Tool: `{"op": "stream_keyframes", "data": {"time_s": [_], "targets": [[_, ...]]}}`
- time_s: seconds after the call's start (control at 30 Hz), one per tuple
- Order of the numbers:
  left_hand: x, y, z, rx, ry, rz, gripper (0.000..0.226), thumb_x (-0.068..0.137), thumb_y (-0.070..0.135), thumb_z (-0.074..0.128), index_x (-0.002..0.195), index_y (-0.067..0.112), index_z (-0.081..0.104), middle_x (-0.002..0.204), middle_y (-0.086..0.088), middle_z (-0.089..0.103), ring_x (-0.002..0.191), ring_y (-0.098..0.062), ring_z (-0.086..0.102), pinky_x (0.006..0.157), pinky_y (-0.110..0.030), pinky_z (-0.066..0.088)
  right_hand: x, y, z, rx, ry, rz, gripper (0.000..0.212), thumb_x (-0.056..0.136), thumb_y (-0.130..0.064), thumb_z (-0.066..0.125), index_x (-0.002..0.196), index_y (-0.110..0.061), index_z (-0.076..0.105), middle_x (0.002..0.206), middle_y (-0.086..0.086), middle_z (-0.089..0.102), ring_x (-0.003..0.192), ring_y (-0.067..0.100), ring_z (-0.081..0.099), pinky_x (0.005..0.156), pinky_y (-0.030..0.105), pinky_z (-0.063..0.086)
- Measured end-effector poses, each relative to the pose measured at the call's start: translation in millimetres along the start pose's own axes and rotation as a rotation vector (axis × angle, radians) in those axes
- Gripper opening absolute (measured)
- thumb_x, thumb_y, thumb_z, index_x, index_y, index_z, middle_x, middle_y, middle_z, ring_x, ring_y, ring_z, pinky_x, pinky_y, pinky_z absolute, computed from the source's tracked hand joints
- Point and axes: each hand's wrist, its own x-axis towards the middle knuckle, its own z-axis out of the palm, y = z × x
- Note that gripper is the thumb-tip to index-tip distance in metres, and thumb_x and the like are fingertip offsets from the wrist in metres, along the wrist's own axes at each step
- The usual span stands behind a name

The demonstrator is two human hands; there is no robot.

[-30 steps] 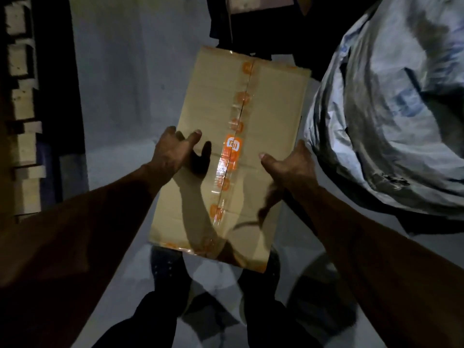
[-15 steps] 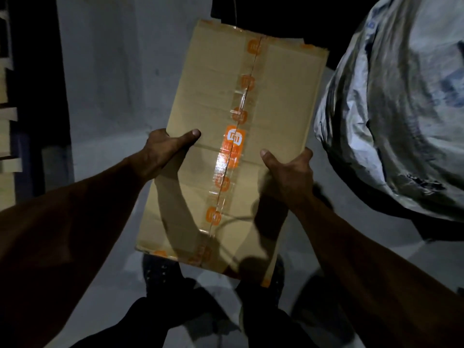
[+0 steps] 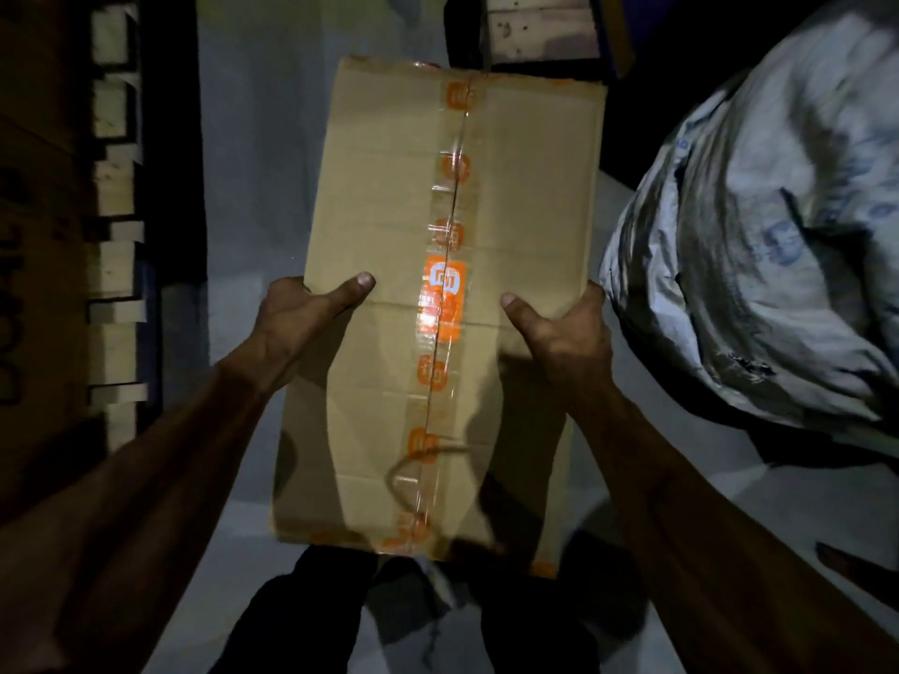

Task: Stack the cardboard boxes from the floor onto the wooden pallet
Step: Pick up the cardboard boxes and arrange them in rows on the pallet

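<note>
A long cardboard box point(image 3: 384, 197), sealed down its middle with clear tape bearing orange logos, is held in the air in front of me above the grey floor. My left hand point(image 3: 301, 313) grips its left edge, thumb on the top face. My right hand point(image 3: 564, 333) grips the right edge the same way, thumb on top. The fingers of both hands are hidden under the box. A wooden pallet point(image 3: 114, 265) runs along the left side in the dark, its pale slat ends showing.
A big grey woven sack point(image 3: 759, 265) bulges at the right, close to the box's right edge. Wooden blocks point(image 3: 540, 26) show at the top beyond the box. A dark cardboard surface point(image 3: 29, 235) lies far left. My dark trousers and shoes point(image 3: 311, 610) are below the box.
The box stays gripped in both hands and has swung more upright in the view. The view has shifted so the pallet slats at the left and the wooden blocks at the top show again.
</note>
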Motion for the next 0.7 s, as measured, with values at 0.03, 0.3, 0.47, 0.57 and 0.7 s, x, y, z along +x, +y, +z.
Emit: {"op": "stream_keyframes", "data": {"time_s": [0.03,0.3,0.47,0.57,0.7], "targets": [[-11.4,12.3,-15.0,0.013,0.018,0.011,0.055,0.059,0.066,0.085,0.089,0.022,0.073,0.097,0.002,0.075,0.097,-0.022,0.07,0.094,-0.043,0.057,-12.0,-15.7,-7.8,0.009,0.003,-0.01,0.104,0.072,-0.062,0.08,0.15,-0.016,0.028,0.148,0.009,0.047,0.133,0.031,0.047,0.106,0.035,0.039],[-120.3,115.0,-135.7,0.196,0.172,0.152,0.07,0.06,0.086,0.069,0.086,0.021,0.071,0.086,-0.001,0.069,0.085,-0.023,0.066,0.065,-0.031,0.048,-115.5,-137.9,-58.0,0.104,0.071,-0.112,0.093,0.053,-0.081,0.077,0.122,-0.025,0.048,0.115,-0.006,0.063,0.107,0.02,0.062,0.095,0.038,0.051],[-186.1,153.9,-207.0,0.292,0.27,0.216,0.066,0.066,0.088,0.062,0.065,0.022,0.054,0.064,-0.001,0.05,0.068,-0.027,0.054,0.053,-0.03,0.029,-189.5,-199.6,-79.5,0.127,0.106,-0.145,0.089,0.049,-0.085,0.077,0.116,-0.032,0.052,0.109,-0.011,0.068,0.102,0.017,0.067,0.091,0.044,0.056],[-222.2,167.3,-245.7,0.324,0.295,0.231,0.078,0.064,0.093,0.056,0.07,0.015,0.052,0.068,-0.003,0.053,0.069,-0.028,0.055,0.056,-0.031,0.03,-235.3,-227.3,-89.0,0.121,0.129,-0.158,0.091,0.049,-0.086,0.076,0.118,-0.03,0.055,0.108,-0.011,0.07,0.1,0.016,0.068,0.09,0.044,0.057],[-268.6,176.9,-284.9,0.348,0.303,0.255,0.083,0.063,0.095,0.051,0.07,0.013,0.053,0.067,-0.004,0.056,0.065,-0.025,0.055,0.057,-0.031,0.033,-289.3,-253.9,-101.3,0.119,0.134,-0.178,0.1,0.045,-0.089,0.074,0.121,-0.027,0.055,0.107,-0.008,0.07,0.098,0.018,0.069,0.089,0.044,0.057]]}}
